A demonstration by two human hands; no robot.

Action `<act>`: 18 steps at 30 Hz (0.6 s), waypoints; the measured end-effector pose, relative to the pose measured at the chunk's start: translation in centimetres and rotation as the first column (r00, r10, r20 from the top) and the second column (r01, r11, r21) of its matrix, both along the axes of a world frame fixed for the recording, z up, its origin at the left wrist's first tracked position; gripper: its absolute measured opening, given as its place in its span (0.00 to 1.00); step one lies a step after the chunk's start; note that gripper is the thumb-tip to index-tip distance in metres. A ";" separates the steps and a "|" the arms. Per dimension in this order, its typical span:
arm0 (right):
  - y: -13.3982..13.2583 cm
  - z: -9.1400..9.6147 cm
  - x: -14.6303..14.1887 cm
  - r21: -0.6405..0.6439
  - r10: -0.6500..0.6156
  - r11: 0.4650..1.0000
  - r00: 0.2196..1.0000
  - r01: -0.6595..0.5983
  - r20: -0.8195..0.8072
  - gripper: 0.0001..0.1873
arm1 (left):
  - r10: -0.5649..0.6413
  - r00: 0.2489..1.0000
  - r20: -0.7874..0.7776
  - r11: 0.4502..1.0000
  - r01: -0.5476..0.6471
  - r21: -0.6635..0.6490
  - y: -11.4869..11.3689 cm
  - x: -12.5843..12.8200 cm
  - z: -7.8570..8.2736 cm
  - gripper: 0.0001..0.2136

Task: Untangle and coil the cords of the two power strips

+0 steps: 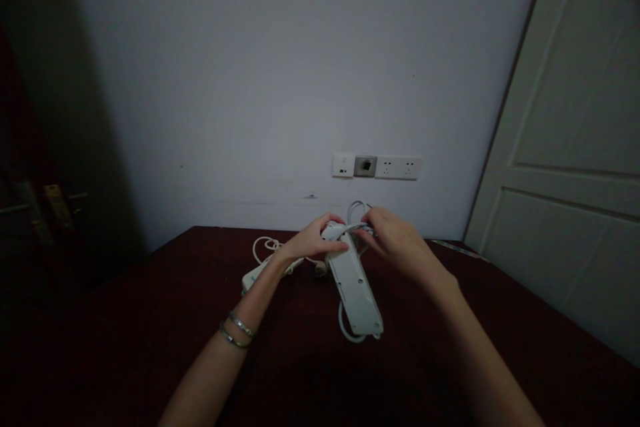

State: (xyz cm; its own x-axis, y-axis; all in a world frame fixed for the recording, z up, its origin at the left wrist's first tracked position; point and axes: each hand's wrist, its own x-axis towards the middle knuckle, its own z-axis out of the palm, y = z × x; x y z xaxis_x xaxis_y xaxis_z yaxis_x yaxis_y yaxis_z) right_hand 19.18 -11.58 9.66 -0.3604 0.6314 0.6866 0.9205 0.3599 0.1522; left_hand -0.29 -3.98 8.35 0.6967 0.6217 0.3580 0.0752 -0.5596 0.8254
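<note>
A white power strip (356, 290) is tilted above the dark red table, its screw-dotted back facing me. My left hand (320, 238) grips its far end, thumb across the back and fingers round the far edge. My right hand (387, 235) is closed on the strip's pale cord (356, 208), pinching it just right of that end. Part of the cord crosses the strip near my left thumb, and another loop hangs below the near end. Behind my left forearm lies a second white power strip (254, 275) with its own coiled cord. A plug (320, 269) rests near my left wrist.
The dark red table (300, 373) meets a pale wall. Wall sockets (399, 167) and a grey wall plate (365, 166) sit just above the table's back edge. A white panelled door (575, 147) stands at the right. A dark door with a brass lock (57, 207) is at the left.
</note>
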 end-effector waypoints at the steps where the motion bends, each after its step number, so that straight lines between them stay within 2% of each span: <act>1: 0.3 -0.2 -0.1 0.021 -0.017 1.000 1.000 0.017 -0.002 0.10 | 0.027 1.000 0.007 1.000 -0.027 -0.015 -0.1 0.1 0.0 0.24; 3: 0.9 -0.7 -0.3 0.075 -0.039 0.996 0.999 0.040 -0.015 0.10 | 0.047 0.999 0.011 0.999 -0.047 -0.021 -0.1 0.3 0.0 0.22; 9: 1.8 -1.7 -1.2 0.196 -0.013 0.980 0.997 0.028 -0.080 0.09 | -0.087 0.995 -0.043 0.996 0.086 -0.027 -0.2 -0.1 0.4 0.15; 13: 2.1 -2.5 -1.9 0.175 -0.012 0.982 0.950 0.070 -0.312 0.08 | -0.133 0.990 -0.038 0.989 0.130 -0.076 -0.4 -0.1 0.5 0.15; 15: 2.3 -2.8 -2.3 0.148 0.009 0.986 0.857 0.079 -0.515 0.08 | -0.136 0.991 -0.012 0.985 0.134 -0.112 -0.7 0.2 0.4 0.15; 16: 2.4 -2.9 -2.6 0.139 0.042 0.989 0.783 0.057 -0.620 0.08 | -0.140 0.990 -0.003 0.982 0.139 -0.131 -0.9 0.4 0.4 0.15; 18: 2.6 -2.8 -3.1 0.134 0.151 0.988 0.576 -0.072 -0.803 0.08 | -0.157 0.988 -0.001 0.976 0.155 -0.153 -1.3 0.8 0.3 0.15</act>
